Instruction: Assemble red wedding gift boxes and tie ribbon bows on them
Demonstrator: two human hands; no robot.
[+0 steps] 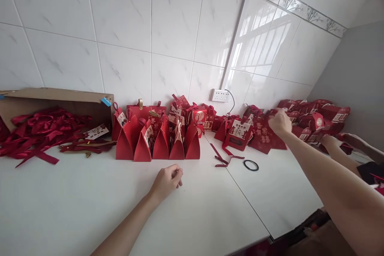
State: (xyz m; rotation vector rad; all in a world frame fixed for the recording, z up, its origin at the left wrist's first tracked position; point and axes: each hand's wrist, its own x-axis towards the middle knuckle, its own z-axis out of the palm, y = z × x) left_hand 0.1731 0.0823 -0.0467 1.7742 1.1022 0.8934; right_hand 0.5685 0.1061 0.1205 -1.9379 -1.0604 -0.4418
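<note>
My left hand point(168, 180) rests above the white table, its fingers curled closed with nothing visible in them. Just behind it stands a row of several red folded gift boxes point(142, 144), upright with pointed tops; some carry printed tags. On the right, my outstretched right hand point(281, 123) is closed on the upper edge of a flat red gift bag point(264, 135) with gold lettering. The fingertips there are partly hidden and a little blurred. A red gift box with a printed white label point(239, 133) stands left of that bag.
At left, a cardboard box point(69, 95) spills dark red ribbons point(45, 132). Loose ribbon strips point(223, 160) and a black ring point(251, 165) lie mid-table. A power strip point(220, 95) is on the tiled wall. At right, another person's hands point(331, 143) are near piled red boxes point(312, 114).
</note>
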